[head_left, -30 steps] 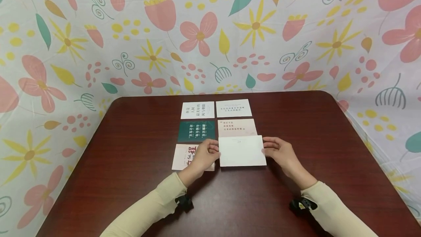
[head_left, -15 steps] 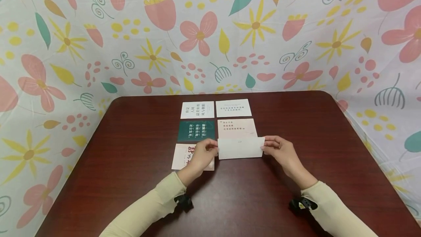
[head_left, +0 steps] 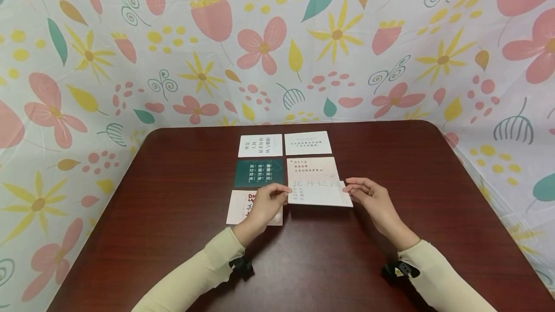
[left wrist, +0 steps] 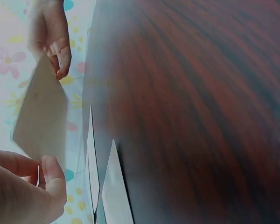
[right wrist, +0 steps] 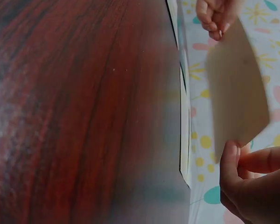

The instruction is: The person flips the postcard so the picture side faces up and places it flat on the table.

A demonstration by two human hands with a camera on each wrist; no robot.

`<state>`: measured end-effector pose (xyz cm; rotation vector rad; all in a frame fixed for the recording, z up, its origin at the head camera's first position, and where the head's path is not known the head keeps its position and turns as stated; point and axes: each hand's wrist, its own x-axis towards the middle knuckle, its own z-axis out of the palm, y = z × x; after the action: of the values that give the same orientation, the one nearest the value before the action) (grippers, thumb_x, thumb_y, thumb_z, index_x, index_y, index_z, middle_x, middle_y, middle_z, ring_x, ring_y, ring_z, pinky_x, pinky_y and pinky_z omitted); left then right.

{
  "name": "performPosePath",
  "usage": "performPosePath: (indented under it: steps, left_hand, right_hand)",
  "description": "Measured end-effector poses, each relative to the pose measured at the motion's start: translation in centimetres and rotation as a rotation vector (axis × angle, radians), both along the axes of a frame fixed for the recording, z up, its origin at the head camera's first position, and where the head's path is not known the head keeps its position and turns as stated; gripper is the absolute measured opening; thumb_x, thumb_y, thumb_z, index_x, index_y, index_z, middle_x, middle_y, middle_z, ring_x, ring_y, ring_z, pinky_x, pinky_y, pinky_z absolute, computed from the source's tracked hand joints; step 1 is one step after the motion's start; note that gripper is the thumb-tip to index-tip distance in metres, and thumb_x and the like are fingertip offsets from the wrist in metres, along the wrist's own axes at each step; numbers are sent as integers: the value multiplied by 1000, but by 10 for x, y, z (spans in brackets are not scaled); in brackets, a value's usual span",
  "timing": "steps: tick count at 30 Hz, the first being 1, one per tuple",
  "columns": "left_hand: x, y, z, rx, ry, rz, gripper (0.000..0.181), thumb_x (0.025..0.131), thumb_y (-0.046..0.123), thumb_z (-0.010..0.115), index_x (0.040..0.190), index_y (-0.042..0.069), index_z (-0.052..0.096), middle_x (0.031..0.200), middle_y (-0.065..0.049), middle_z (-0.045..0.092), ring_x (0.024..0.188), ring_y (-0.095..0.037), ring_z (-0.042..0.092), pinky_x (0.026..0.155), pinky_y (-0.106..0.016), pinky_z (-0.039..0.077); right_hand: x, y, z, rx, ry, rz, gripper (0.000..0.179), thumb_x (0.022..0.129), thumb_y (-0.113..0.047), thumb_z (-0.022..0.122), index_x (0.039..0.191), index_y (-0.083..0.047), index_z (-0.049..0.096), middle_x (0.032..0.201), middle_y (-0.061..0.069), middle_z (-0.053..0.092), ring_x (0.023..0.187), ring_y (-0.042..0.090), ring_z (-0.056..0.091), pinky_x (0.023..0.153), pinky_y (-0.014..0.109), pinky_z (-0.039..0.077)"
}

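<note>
Between my two hands, a white card (head_left: 319, 196) is held off the table. Its face with grey printed writing shows in the head view, while its plain underside (left wrist: 42, 109) shows in both wrist views. My left hand (head_left: 266, 207) pinches the left edge between thumb and fingers. At the opposite edge, the thumb and fingers of my right hand (head_left: 375, 204) pinch the card. Just behind it lies a pale pink card (head_left: 311, 167), its near edge overlapped by the held one. A card with red characters (head_left: 237, 206) lies partly hidden under my left hand and wrist.
Farther back on the dark red wooden table (head_left: 173, 182) lie a green card (head_left: 258, 177), a white card with large characters (head_left: 260, 146) and a white card with small print (head_left: 309, 143). A flower-patterned cloth (head_left: 260, 85) hangs behind the table.
The held card has turned over between my hands: its nearly blank side faced the head camera, then tipped to a narrower strip, and now the printed side shows. My hands stay nearly in place.
</note>
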<state>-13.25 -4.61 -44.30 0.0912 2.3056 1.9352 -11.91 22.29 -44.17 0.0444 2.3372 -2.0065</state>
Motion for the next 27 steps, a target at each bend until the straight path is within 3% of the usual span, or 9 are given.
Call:
performPosePath:
  steps: [5, 10, 16, 22, 27]
  left_hand:
    - [-2, -2, -8, -94, 16, -1, 13, 91, 8, 63, 97, 2, 72, 90, -8, 69, 78, -11, 60, 73, -26, 51]
    - [-2, -4, -7, -184, 101, -43, 12, 88, 10, 66, 97, 3, 71, 89, -6, 68, 82, -15, 61, 76, -30, 51]
    - [-1, -5, -6, -303, 196, -149, 20, 85, 5, 68, 105, 2, 68, 80, -3, 63, 72, -11, 57, 67, -24, 49]
    - [-1, -1, -8, -485, 269, -285, 31, 85, 4, 70, 115, -2, 64, 72, -1, 59, 57, -4, 51, 56, -19, 46]
    - [-2, 2, -9, -629, 290, -323, 35, 85, 8, 72, 118, 0, 64, 71, 1, 59, 60, -5, 50, 59, -20, 44]
  right_hand:
    - [1, -2, 0, 12, 8, -23, 32, 95, 0, 55, 125, 11, 52, 99, 11, 67, 91, 4, 61, 79, 18, 52]
    - [2, -3, 0, 93, 45, -30, 35, 90, -3, 65, 122, 8, 57, 107, 21, 65, 91, 10, 63, 76, 16, 50]
    - [1, -2, -3, 188, 42, -12, 33, 89, -3, 65, 120, 7, 61, 115, 26, 62, 89, 7, 63, 72, 19, 51]
    - [1, 0, -8, 344, 35, 56, 34, 86, -3, 69, 119, 5, 64, 111, 24, 64, 85, 18, 65, 64, 22, 49]
    - [2, -1, -10, 449, 40, 98, 36, 81, -3, 73, 116, 4, 66, 108, 22, 65, 77, 19, 64, 59, 25, 48]
